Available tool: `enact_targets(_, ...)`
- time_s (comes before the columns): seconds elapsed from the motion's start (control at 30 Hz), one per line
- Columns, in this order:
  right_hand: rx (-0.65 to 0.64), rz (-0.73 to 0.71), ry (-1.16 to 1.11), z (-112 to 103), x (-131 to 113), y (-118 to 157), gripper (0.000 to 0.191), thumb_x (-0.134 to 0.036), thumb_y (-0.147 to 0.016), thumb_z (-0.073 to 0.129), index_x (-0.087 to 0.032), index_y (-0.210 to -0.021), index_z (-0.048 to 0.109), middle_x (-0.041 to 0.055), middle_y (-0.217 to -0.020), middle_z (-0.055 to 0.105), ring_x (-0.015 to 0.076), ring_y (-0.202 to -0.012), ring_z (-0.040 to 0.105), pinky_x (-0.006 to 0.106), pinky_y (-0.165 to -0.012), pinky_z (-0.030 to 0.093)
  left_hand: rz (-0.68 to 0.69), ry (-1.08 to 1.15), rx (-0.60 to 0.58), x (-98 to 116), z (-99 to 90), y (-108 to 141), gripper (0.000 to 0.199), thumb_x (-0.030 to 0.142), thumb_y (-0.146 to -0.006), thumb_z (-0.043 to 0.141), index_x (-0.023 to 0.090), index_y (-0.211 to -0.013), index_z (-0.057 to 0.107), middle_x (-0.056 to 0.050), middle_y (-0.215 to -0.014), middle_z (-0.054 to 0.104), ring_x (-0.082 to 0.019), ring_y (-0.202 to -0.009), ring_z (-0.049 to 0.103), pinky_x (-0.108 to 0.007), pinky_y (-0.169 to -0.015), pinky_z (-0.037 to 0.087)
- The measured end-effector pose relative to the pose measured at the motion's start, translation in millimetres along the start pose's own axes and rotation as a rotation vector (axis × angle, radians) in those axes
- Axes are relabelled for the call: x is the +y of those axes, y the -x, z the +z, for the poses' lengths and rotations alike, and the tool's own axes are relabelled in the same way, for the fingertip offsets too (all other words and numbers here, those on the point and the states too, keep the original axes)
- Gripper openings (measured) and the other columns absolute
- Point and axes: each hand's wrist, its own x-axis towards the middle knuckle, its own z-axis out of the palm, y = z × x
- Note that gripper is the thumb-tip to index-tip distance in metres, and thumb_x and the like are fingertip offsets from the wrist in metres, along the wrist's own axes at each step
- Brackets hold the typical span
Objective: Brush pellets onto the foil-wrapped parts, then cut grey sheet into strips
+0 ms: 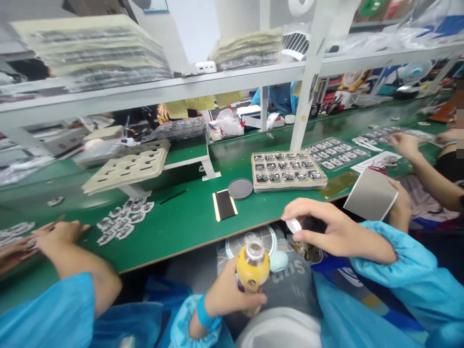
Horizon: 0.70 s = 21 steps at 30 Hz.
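Note:
My left hand (223,292) is wrapped round a small bottle (253,267) with a yellow band, held upright below the bench edge. Its mouth is uncovered. Between the thumb and fingers of my right hand (326,226) is a white bottle cap (294,225), apart from the bottle and to its right. Behind the bottle, a light-blue fan (279,261) shows partly, near my lap. Closest on the green bench (188,217) lie a black pad (225,205) with a pale border and a round grey disc (240,189).
A tray of small parts (288,171) stands near the bench edge. Loose parts (125,220) lie at left, beside a co-worker's hands (60,237). At right, another person's hand (401,205) holds a grey panel (371,194). A shelf post (307,96) rises behind the tray.

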Motion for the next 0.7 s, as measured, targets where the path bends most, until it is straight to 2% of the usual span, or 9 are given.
enact_targets(0.07, 0.042, 0.122, 0.007, 3, 14, 14, 0.027, -0.029, -0.092, 0.07, -0.021, -0.117, 0.064, 0.0071, -0.112, 0.067, 0.0155, -0.088, 0.066, 0.027, -0.077, 0.054, 0.086, -0.094, 0.156, 6, 0.7, -5, 0.051, 0.032, -0.066, 0.087, 0.015, -0.11, 0.066, -0.011, -0.106, 0.071, -0.028, -0.099, 0.068, -0.042, -0.092, 0.055)
enact_targets(0.13, 0.035, 0.221, 0.008, 11, 30, 30, 0.026, -0.034, -0.092, 0.07, -0.021, -0.114, 0.066, 0.0075, -0.111, 0.068, 0.0162, -0.087, 0.066, 0.027, -0.077, 0.054, 0.218, -0.169, 0.277, 14, 0.1, -15, 0.055, 0.026, -0.067, 0.088, 0.017, -0.115, 0.064, -0.012, -0.116, 0.069, -0.029, -0.108, 0.067, -0.045, -0.1, 0.053)
enact_targets(0.23, 0.027, 0.368, -0.038, 34, 54, 58, 0.029, -0.04, -0.093, 0.067, -0.021, -0.115, 0.067, 0.0073, -0.109, 0.069, 0.0172, -0.087, 0.065, 0.028, -0.076, 0.053, 0.445, -0.21, 0.374, 29, -3.6, -35, 0.057, 0.022, -0.07, 0.087, 0.021, -0.121, 0.063, -0.011, -0.125, 0.067, -0.029, -0.12, 0.063, -0.047, -0.108, 0.05)
enact_targets(0.33, 0.06, 0.536, -0.094, 63, 73, 88, 0.034, -0.044, -0.091, 0.068, -0.019, -0.114, 0.068, 0.0044, -0.092, 0.069, 0.0175, -0.078, 0.063, 0.028, -0.071, 0.05, 0.637, -0.235, 0.434, 45, -8.0, -54, 0.056, 0.018, -0.071, 0.087, 0.022, -0.121, 0.063, -0.01, -0.123, 0.069, -0.028, -0.12, 0.064, -0.046, -0.107, 0.051)
enact_targets(0.47, 0.112, 0.684, -0.135, 103, 95, 124, 0.034, -0.042, -0.088, 0.068, -0.018, -0.111, 0.07, 0.0038, -0.09, 0.069, 0.0187, -0.078, 0.062, 0.029, -0.074, 0.05, 0.851, -0.284, 0.45, 69, -8.7, -73, 0.049, 0.021, -0.076, 0.084, 0.019, -0.121, 0.063, -0.013, -0.122, 0.07, -0.03, -0.119, 0.065, -0.05, -0.107, 0.052)
enact_targets(0.6, 0.174, 0.743, -0.156, 133, 113, 147, 0.033, -0.043, -0.084, 0.07, -0.022, -0.109, 0.073, 0.0028, -0.086, 0.069, 0.0213, -0.079, 0.063, 0.031, -0.075, 0.051, 0.939, -0.362, 0.388, 95, 0.5, -80, 0.047, 0.023, -0.081, 0.08, 0.018, -0.125, 0.063, -0.015, -0.124, 0.069, -0.033, -0.124, 0.062, -0.056, -0.111, 0.048)
enact_targets(0.7, 0.306, 0.743, -0.132, 143, 119, 150, 0.033, -0.048, -0.081, 0.071, -0.024, -0.103, 0.076, 0.0034, -0.086, 0.071, 0.0221, -0.076, 0.064, 0.032, -0.076, 0.054, 0.993, -0.419, 0.363, 117, 11.1, -75, 0.043, 0.015, -0.087, 0.071, 0.019, -0.129, 0.061, -0.014, -0.126, 0.068, -0.032, -0.126, 0.061, -0.059, -0.112, 0.046)
